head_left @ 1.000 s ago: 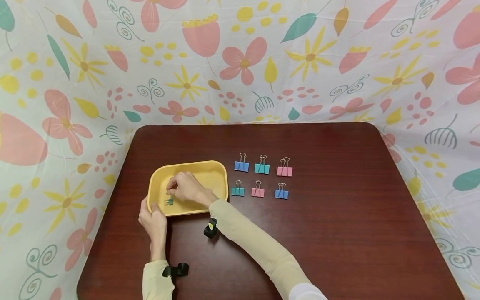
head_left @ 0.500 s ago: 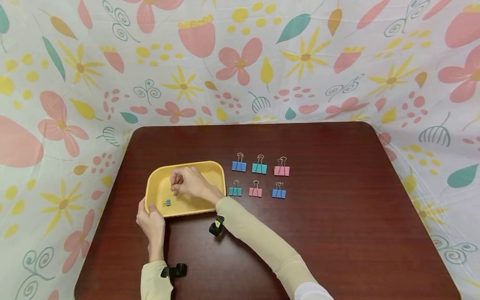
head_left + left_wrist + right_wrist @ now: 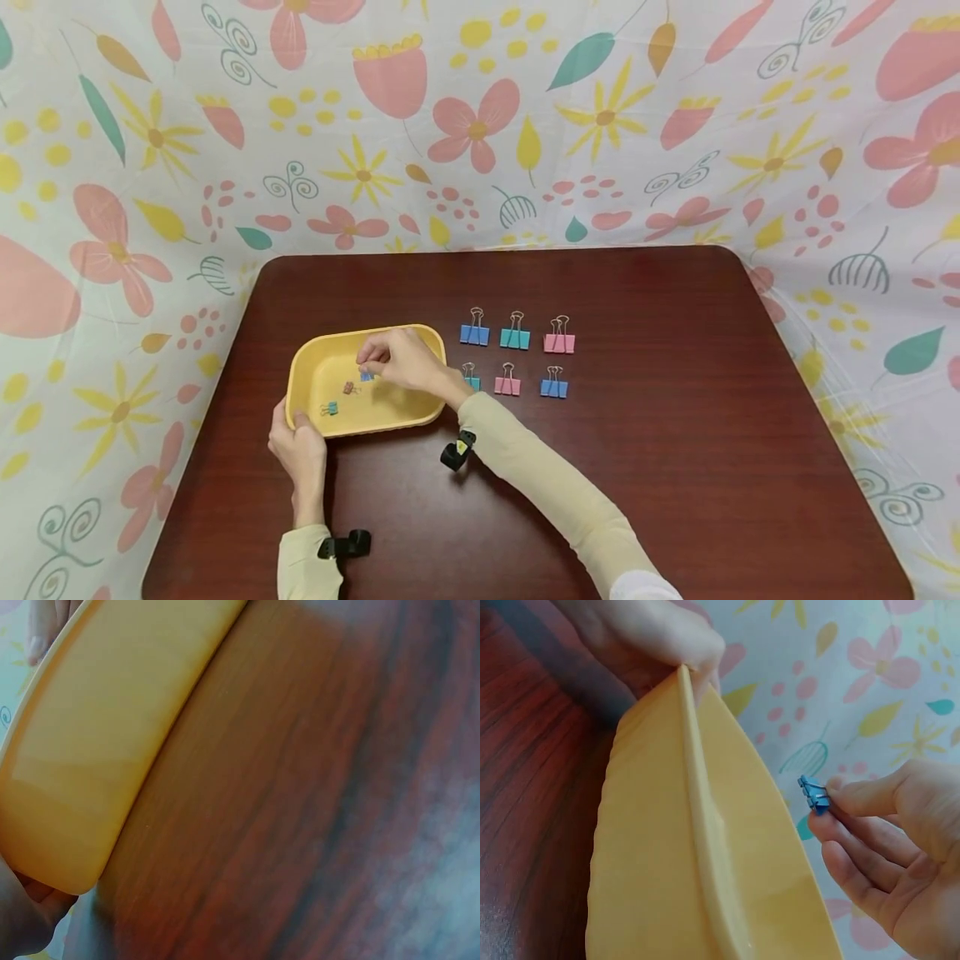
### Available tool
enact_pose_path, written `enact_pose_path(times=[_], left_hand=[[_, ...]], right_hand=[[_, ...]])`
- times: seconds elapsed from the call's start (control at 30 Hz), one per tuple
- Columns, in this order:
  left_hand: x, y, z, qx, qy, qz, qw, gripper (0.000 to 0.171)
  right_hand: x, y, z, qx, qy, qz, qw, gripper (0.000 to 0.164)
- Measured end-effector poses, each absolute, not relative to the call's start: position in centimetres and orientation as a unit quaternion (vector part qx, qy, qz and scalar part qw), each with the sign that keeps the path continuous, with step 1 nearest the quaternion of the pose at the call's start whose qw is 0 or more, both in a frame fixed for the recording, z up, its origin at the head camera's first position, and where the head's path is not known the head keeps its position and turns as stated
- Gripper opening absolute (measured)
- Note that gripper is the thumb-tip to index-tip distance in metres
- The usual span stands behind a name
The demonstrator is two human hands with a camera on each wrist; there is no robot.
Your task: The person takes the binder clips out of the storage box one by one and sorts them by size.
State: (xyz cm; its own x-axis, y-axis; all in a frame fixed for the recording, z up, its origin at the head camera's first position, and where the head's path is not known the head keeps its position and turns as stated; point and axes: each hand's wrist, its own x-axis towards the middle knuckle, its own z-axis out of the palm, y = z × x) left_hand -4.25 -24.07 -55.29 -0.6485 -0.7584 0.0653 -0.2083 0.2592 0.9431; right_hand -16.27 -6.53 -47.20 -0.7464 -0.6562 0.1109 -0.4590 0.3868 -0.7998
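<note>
Thumb and fingertip of the right hand (image 3: 405,360) pinch a small blue clip (image 3: 815,796) over the yellow tray (image 3: 393,407). The clip is right at the tips, apart from the tray's wall, and the other fingers are bent below it. The left hand (image 3: 298,450) holds the tray by its near left corner. Its thumb goes over the rim, and the other fingers bend round the outside, but I can't see all of them.

Two tiny clips lie on the floor of the tray, a bit apart. The brown clip (image 3: 349,388) is near the pinched one, with its wire loops pointing right. The little green clip (image 3: 331,408) is closer to the left hand, with its loops pointing left.

To the right of the tray, six bigger clips sit on the dark brown table (image 3: 690,433) in two rows, loops toward the wall. The back row has a blue clip (image 3: 474,335), a green clip (image 3: 514,338) and a pink clip (image 3: 559,343). The front row has a second green clip (image 3: 472,382), partly hidden by the right arm, then a second pink clip (image 3: 507,386) and a second blue clip (image 3: 553,388). Behind the table I see a white cloth (image 3: 420,192) with flowers and leaves.
</note>
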Motion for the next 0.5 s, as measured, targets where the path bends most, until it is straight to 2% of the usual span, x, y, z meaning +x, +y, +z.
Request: enact_pose_path(times=[0.5], left_hand=[[-4.2, -24.0, -55.0, 0.322, -0.747, -0.516, 0.267, 0.038]], right_hand=[[-15.4, -0.9, -47.0, -0.335, 0.829, -0.440, 0.084, 0.006]])
